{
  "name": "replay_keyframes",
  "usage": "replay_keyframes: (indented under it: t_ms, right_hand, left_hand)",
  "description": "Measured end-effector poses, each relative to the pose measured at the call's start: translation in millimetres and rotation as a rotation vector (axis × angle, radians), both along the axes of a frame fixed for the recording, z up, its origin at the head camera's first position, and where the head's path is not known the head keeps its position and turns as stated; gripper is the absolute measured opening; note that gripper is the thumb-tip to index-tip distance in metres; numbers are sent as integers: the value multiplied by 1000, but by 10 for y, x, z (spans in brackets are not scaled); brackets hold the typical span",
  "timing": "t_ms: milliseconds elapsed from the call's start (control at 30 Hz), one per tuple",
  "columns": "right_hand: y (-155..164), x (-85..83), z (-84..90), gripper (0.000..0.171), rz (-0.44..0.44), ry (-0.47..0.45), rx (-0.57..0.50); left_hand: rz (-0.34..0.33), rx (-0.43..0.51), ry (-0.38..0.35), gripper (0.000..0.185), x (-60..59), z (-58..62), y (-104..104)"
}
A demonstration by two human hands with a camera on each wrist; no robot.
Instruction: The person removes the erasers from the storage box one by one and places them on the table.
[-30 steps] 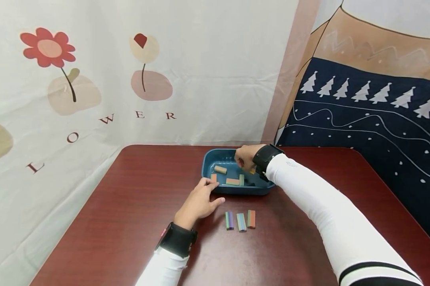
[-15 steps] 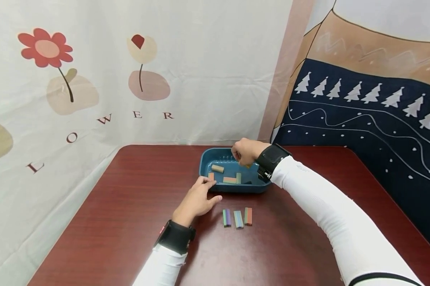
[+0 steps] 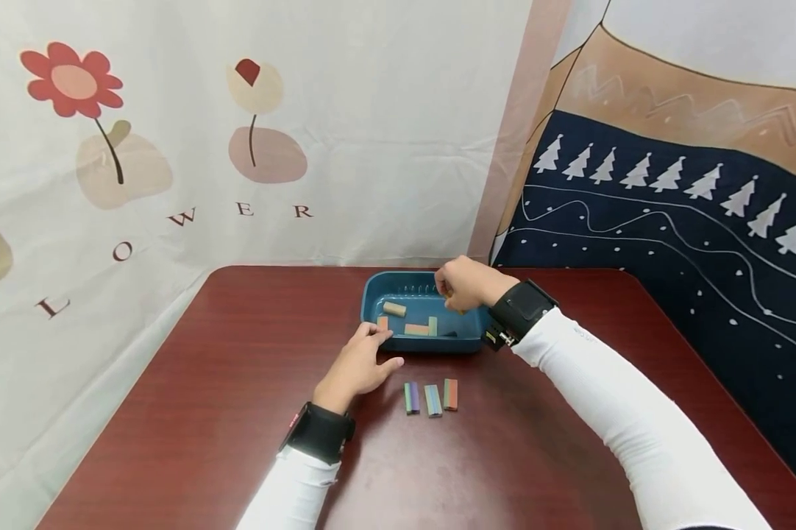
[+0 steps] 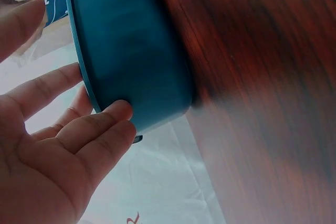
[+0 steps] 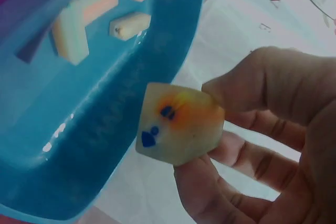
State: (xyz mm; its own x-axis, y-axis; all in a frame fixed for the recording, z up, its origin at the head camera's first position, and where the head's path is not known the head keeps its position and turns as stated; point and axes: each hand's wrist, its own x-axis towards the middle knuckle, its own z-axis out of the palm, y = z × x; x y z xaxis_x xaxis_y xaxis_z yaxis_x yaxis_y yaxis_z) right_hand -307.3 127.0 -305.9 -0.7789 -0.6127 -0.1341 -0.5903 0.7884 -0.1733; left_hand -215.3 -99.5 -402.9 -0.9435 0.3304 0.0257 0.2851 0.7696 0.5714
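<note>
Tabletop [image 3: 239,383] bears a teal plastic basin [image 3: 431,345] at twelve o'clock. The left hand [image 3: 353,364], fingers loosely extended, touches the basin's eight o'clock wall; at its two o'clock, the right hand [image 3: 469,283] pinches a whitish, orange-tinged block [image 5: 181,124].

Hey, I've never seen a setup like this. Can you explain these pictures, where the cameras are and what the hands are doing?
There's no machine here, just a person's two bare hands. The wide picture comes from a camera on the head, looking forward and down; the two close-ups come from cameras on the wrists, one on each. On the reddish-brown table sits a blue tray with several small pieces inside. Nearer the person lie three striped pieces. The left hand touches the tray. The right hand pinches a pale piece with orange and blue marks.
</note>
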Motion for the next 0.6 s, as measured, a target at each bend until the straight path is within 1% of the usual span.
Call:
replay_keyframes:
  t_ms: [167,333,467,600]
  right_hand:
    - [73,152,-63,9,-52,4,-67]
    - [108,298,-166,11,-91,28,-98]
    - [127,418,-254,13,-109,49,-128]
    - [150,528,-351,15,-122,54,-160]
  left_hand:
    - [1,-11,0,59,-16,9,-2]
    - [7,-17,-12,59,-28,9,3]
    - [9,-17,-11,59,-26,2,8]
    - [3,-9,4,59,-26,-4,5]
